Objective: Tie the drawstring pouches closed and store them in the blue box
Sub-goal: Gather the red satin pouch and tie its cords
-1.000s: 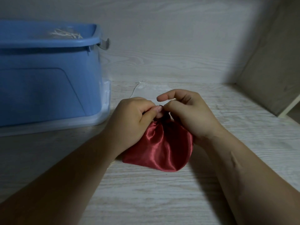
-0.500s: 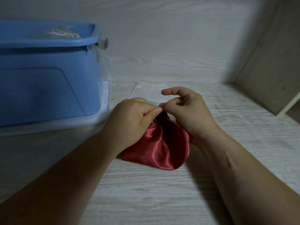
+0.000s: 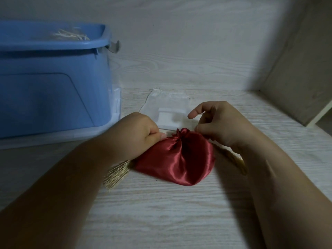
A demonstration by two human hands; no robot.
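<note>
A red satin pouch (image 3: pixel 179 159) lies on the pale wood surface, its mouth gathered into a tight pucker at the top. My left hand (image 3: pixel 138 132) pinches a drawstring end just left of the pucker. My right hand (image 3: pixel 219 123) pinches the other end just right of it, index finger raised. A gold tassel (image 3: pixel 116 174) shows under my left forearm and another (image 3: pixel 235 160) beside my right wrist. The blue box (image 3: pixel 53 90) stands at the left, open, with pale strings visible inside.
A sheer white pouch (image 3: pixel 167 108) lies flat behind the red one, near the back wall. A wooden side panel (image 3: pixel 298 78) closes the space on the right. The blue box sits on a clear lid or tray (image 3: pixel 115 103).
My hands have moved apart, left one leftwards and right one rightwards, uncovering the pouch's puckered mouth. Both gold tassels have come into view.
</note>
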